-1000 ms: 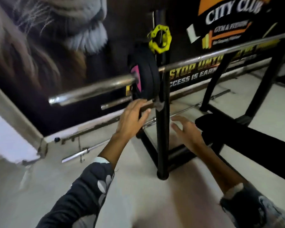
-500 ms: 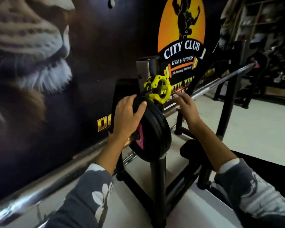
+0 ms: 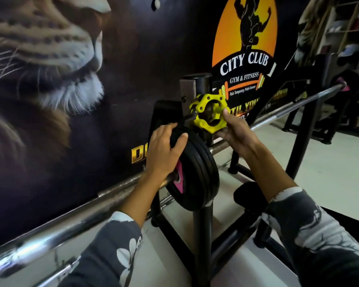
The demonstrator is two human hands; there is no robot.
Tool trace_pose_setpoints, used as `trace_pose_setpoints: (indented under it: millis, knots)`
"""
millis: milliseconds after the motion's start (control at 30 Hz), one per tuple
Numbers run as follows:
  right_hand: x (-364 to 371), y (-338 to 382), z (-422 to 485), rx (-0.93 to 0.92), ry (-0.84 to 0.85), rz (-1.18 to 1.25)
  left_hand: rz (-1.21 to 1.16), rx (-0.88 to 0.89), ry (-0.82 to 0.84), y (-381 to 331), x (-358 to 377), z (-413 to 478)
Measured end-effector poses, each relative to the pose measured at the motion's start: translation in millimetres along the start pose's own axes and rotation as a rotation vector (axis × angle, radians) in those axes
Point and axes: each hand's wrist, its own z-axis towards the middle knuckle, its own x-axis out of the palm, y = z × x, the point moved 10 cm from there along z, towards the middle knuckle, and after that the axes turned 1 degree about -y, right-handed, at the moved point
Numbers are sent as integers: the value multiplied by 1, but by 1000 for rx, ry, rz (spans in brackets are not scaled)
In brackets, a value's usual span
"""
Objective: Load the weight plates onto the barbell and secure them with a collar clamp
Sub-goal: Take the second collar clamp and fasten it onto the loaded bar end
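Note:
A chrome barbell [image 3: 56,233] lies across a black rack, its sleeve end running toward the lower left. Black weight plates [image 3: 197,172] with a pink hub sit on the sleeve against the rack upright. My left hand [image 3: 164,150] rests over the top rim of the outer plate, fingers curled on it. A yellow collar clamp [image 3: 209,114] hangs on the rack just above the plates. My right hand [image 3: 234,131] grips its lower right edge, thumb on the front face. Another plate [image 3: 349,79] shows at the bar's far end.
The black rack upright [image 3: 202,230] and its floor struts stand directly below the plates. A dark bench pad [image 3: 251,195] lies to the right. A wall banner with a lion and a gym logo [image 3: 245,48] runs close behind the bar. Pale floor stretches to the right.
My right hand has moved from the bar up onto the yellow collar clamp and closed on it. My left hand stays on the plate rim. The view has come closer.

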Motion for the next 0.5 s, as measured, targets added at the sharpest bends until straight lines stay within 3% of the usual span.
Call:
trace_pose_setpoints:
  millis: [133, 267, 333, 433, 500]
  knots:
    - [-11, 16, -26, -75, -29, 94, 1, -32, -45, -4, -6, -2]
    - [-46, 17, -73, -141, -200, 124, -20, 278, -262, -65, -12, -38]
    - [-64, 11, -101, -157, -319, 161, -163, 331, -175, -85, 12, -60]
    - [-80, 6, -148, -196, -459, 188, -330, 66, 61, -81, 60, -77]
    - [-81, 4, -182, -235, -530, 175, -418, -104, 301, -76, 97, -91]
